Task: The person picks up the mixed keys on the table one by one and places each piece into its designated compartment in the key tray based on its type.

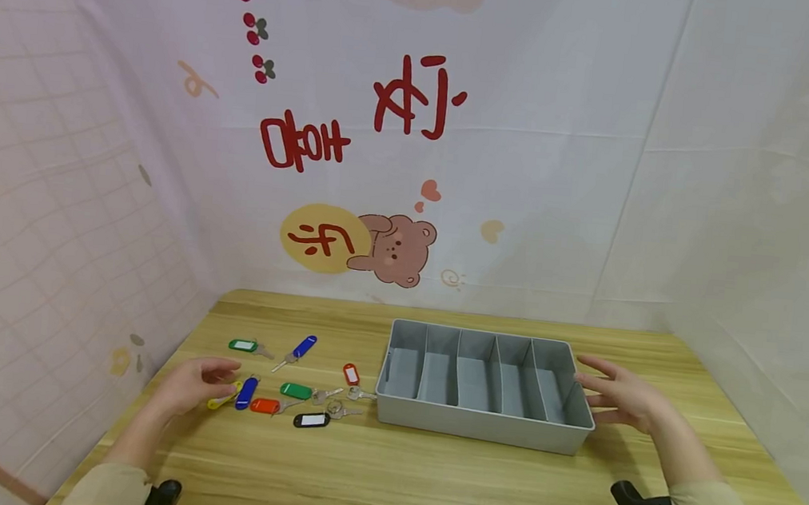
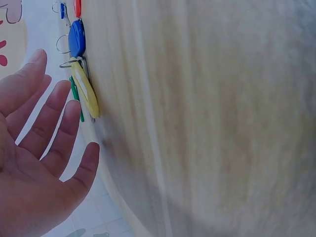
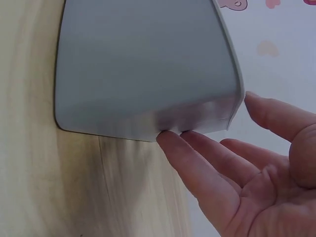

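Observation:
My left hand (image 1: 192, 385) hovers with loosely bent fingers beside a yellow key tag (image 1: 224, 395). In the left wrist view the palm holds nothing, and the yellow tag (image 2: 88, 91) lies just past the fingertips. Close by are a blue key tag (image 1: 246, 393) and a red key tag (image 1: 264, 406). A grey divided box (image 1: 483, 426) stands to the right, its compartments bare. My right hand (image 1: 629, 394) is at the box's right end. In the right wrist view its fingertips (image 3: 169, 139) rest against the box's end wall (image 3: 197, 116), with the thumb near the corner.
More tagged keys lie on the wooden table (image 1: 355, 481): a black tag (image 1: 311, 420), a green tag (image 1: 296, 391), a red tag (image 1: 351, 374), a blue tag (image 1: 305, 346) and another green tag (image 1: 243, 345). A printed cloth (image 1: 527, 175) hangs behind.

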A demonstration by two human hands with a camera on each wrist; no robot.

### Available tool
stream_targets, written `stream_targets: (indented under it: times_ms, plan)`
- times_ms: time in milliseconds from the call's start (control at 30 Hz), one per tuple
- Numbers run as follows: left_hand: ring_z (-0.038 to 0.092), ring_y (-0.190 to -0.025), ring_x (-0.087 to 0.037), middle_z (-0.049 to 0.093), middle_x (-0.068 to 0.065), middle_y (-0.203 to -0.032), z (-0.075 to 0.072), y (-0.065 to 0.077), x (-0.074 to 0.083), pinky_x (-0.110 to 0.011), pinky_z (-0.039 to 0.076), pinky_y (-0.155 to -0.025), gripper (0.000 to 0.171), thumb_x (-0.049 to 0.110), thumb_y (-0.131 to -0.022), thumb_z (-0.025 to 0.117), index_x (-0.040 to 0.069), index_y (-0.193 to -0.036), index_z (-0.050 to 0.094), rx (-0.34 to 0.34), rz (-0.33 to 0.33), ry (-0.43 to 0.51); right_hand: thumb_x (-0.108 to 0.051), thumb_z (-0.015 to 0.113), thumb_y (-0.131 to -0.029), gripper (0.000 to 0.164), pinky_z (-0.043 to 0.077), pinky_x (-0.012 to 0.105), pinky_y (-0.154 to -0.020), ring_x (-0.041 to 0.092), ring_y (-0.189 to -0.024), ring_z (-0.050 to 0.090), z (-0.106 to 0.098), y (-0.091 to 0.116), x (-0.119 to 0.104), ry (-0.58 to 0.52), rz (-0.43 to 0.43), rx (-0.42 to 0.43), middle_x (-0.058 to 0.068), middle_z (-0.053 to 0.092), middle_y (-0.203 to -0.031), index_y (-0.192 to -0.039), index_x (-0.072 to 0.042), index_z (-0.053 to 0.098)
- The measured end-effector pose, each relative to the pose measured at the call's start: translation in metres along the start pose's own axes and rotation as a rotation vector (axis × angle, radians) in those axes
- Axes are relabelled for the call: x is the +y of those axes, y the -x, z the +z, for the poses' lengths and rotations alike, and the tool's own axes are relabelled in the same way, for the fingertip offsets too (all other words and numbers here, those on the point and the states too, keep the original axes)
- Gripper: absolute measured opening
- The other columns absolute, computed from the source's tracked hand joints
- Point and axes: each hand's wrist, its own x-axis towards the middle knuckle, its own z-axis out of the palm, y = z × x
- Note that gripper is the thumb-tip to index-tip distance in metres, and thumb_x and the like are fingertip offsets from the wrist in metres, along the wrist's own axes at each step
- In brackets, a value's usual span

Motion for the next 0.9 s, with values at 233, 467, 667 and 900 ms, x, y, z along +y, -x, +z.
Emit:
stream_targets:
  times_ms: [233, 467, 667, 900]
  plan:
    - [0.062, -0.09, -0.026, 0.069, -0.016, -0.101, 0.0038, -0.0043, -0.0001, -0.025, 0.051, -0.07, 0.042, 0.01, -0.083, 0.081, -0.01, -0.117, 0.066, 0.013, -0.006, -0.046, -0.018, 0.054, -0.103, 0.075, 0.055, 0.046, -0.084, 0.03, -0.104, 0.066, -0.0009, -0.0015, -0.0022, -0.038, -0.005, -0.014, 0.04, 0.04, -0.14, -0.153, 0.01, 0.006]
    - [0.06, -0.086, -0.021, 0.068, -0.012, -0.096, 0.0064, -0.0068, -0.0022, -0.026, 0.05, -0.07, 0.037, 0.008, -0.082, 0.081, -0.009, -0.112, 0.068, 0.022, -0.021, -0.06, -0.013, 0.055, -0.102, 0.072, 0.053, 0.049, -0.087, 0.031, -0.106, 0.065, -0.0043, -0.0029, -0.0004, -0.067, -0.036, -0.055, 0.033, 0.049, -0.135, -0.149, 0.015, 0.01]
    - [0.059, -0.082, -0.019, 0.068, -0.009, -0.091, 0.0089, -0.0089, -0.0047, -0.027, 0.049, -0.068, 0.028, 0.006, -0.081, 0.081, -0.006, -0.104, 0.07, 0.046, -0.023, -0.083, -0.011, 0.055, -0.102, 0.068, 0.053, 0.048, -0.088, 0.03, -0.107, 0.065, -0.005, -0.0029, 0.0004, -0.081, -0.051, -0.075, 0.028, 0.054, -0.133, -0.147, 0.017, 0.013]
    - [0.06, -0.079, -0.017, 0.068, -0.002, -0.085, 0.0099, -0.0101, -0.005, -0.03, 0.049, -0.067, 0.017, 0.007, -0.082, 0.08, 0.0, -0.096, 0.074, 0.055, -0.04, -0.144, -0.011, 0.055, -0.102, 0.068, 0.053, 0.048, -0.088, 0.028, -0.107, 0.065, -0.0051, -0.0028, 0.0009, -0.106, -0.055, -0.087, 0.023, 0.057, -0.13, -0.147, 0.017, 0.013]
